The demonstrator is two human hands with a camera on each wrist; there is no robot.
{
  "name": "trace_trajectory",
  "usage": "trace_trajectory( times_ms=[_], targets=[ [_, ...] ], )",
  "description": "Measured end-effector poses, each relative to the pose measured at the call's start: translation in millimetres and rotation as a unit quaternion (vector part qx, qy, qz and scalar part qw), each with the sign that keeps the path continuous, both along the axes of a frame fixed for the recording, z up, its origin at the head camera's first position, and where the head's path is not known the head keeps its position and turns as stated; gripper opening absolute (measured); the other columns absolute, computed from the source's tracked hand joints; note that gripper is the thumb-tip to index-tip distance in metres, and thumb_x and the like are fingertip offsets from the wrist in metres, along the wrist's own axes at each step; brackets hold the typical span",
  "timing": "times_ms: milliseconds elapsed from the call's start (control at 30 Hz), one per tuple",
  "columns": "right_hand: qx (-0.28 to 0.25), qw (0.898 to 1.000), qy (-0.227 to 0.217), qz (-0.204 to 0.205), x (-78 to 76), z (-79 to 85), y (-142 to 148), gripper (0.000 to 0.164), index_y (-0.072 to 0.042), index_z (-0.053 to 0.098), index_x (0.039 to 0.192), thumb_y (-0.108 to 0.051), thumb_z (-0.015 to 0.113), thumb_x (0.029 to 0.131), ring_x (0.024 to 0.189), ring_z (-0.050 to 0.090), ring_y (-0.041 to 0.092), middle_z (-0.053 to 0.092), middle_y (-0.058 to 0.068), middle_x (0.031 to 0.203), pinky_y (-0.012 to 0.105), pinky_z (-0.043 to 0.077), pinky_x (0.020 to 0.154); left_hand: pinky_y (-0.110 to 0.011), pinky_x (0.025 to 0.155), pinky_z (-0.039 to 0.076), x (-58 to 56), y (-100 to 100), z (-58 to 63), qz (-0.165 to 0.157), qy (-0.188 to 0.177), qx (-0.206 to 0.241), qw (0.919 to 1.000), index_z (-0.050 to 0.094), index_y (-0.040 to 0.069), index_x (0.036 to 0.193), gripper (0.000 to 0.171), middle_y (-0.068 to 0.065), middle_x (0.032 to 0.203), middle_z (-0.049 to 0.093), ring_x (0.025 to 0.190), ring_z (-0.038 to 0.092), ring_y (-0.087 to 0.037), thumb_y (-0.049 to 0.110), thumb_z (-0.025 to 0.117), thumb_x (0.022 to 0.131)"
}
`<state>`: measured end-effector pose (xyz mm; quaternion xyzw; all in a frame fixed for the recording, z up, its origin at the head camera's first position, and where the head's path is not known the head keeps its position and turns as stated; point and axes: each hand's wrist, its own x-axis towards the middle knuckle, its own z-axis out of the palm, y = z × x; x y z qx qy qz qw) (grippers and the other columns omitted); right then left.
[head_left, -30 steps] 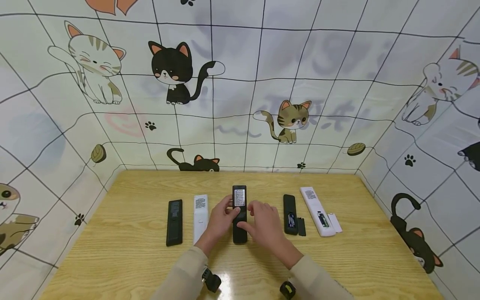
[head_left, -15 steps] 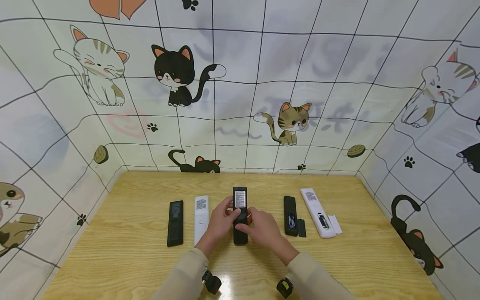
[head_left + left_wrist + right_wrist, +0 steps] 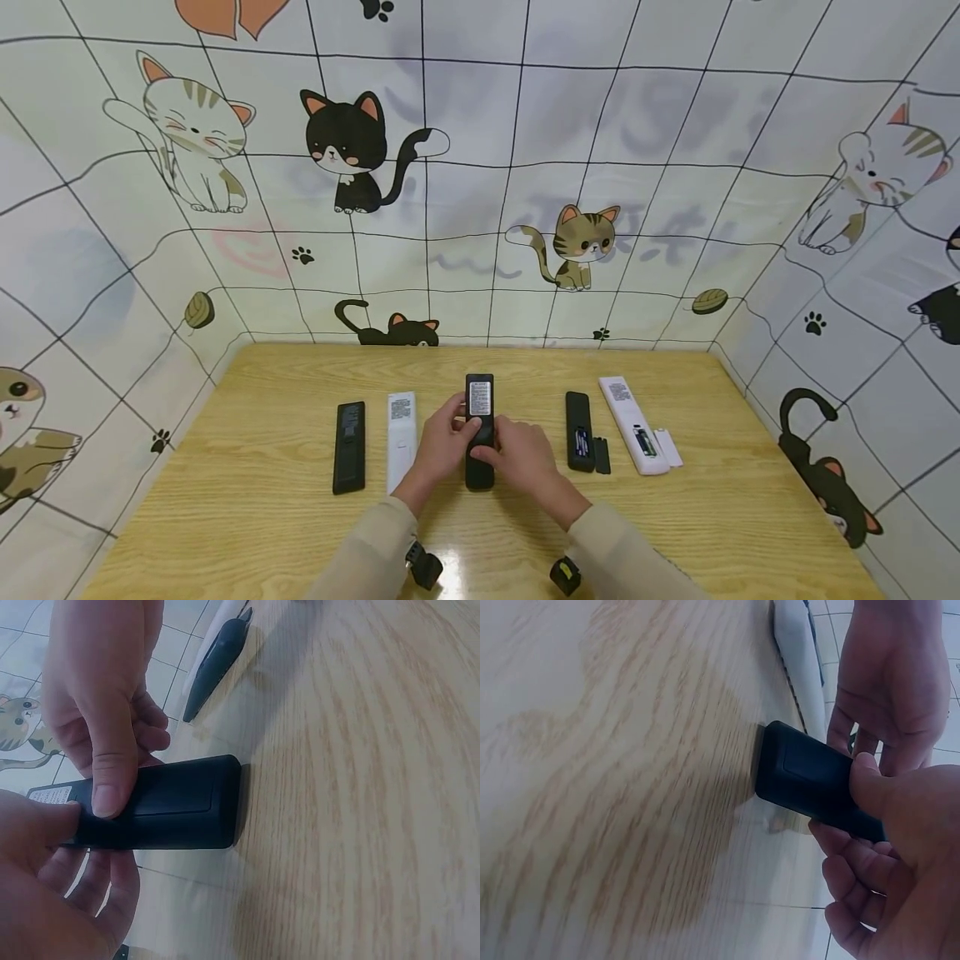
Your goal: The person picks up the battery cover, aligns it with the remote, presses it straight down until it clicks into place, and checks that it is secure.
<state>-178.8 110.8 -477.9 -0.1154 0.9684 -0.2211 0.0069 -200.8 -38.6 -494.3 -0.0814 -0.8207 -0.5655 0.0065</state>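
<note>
black, the remote is, in the head view, midway between the worktop's side edges, gripped by the left hand and right hand. left wrist view: the left thumb lies by the label, the right nearer the plain end. right wrist view: that end juts past the right fingers.

There is room to pass between the right hand and the small black remote; close beside the left hand, the white remote crowds the way; beyond the held remote, the table runs open to the wall
</note>
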Motion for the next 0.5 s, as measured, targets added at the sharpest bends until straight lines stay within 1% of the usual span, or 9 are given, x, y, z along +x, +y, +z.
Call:
trace_trajectory(
  times_ms=[100, 233, 367, 500],
  targets=[
    [0.014, 1.0, 0.005, 0.0, -0.1, -1.6, -1.1, 0.037, -0.011, 0.059, 0.092, -0.045, 0.071, 0.086, 0.054, 0.044, 0.011, 0.052, -0.004, 0.063, 0.024, 0.031, 0.05, -0.027, 0.071, 0.051, 0.4, -0.3, -0.5, -0.002, 0.01, -0.003, 0.9999, 0.056, 0.012, 0.132, 0.038, -0.014, 0.109, 0.069, 0.081, 0.062, -0.018, 0.009, 0.061, 0.095],
    [0.034, 0.999, 0.022, 0.009, 0.1, -1.5, -2.8, 0.041, -0.006, 0.061, 0.098, -0.044, 0.071, 0.086, 0.058, 0.051, 0.014, 0.06, 0.002, 0.069, 0.028, 0.036, 0.055, -0.027, 0.07, 0.051, -0.4, -0.2, -2.0, 0.0, 0.018, -0.004, 0.9998, 0.056, 0.01, 0.131, 0.037, -0.016, 0.107, 0.069, 0.08, 0.063, -0.018, 0.008, 0.062, 0.095],
    [0.063, 0.998, 0.025, 0.02, 0.4, -0.4, -5.0, 0.045, -0.003, 0.06, 0.105, -0.043, 0.068, 0.088, 0.07, 0.061, 0.02, 0.067, 0.008, 0.08, 0.037, 0.044, 0.065, -0.027, 0.069, 0.051, -2.0, 0.3, -3.4, 0.007, 0.019, -0.001, 0.9998, 0.056, 0.01, 0.131, 0.037, -0.016, 0.106, 0.069, 0.08, 0.063, -0.018, 0.008, 0.062, 0.094],
    [0.067, 0.998, 0.001, 0.019, 1.6, -0.6, -6.6, 0.05, 0.0, 0.058, 0.117, -0.042, 0.066, 0.09, 0.085, 0.063, 0.025, 0.069, 0.011, 0.095, 0.043, 0.045, 0.079, -0.029, 0.071, 0.053, -2.2, 1.0, -2.8, 0.013, 0.014, -0.001, 0.9998, 0.056, 0.009, 0.131, 0.038, -0.016, 0.106, 0.069, 0.081, 0.064, -0.018, 0.008, 0.063, 0.094]
  ],
)
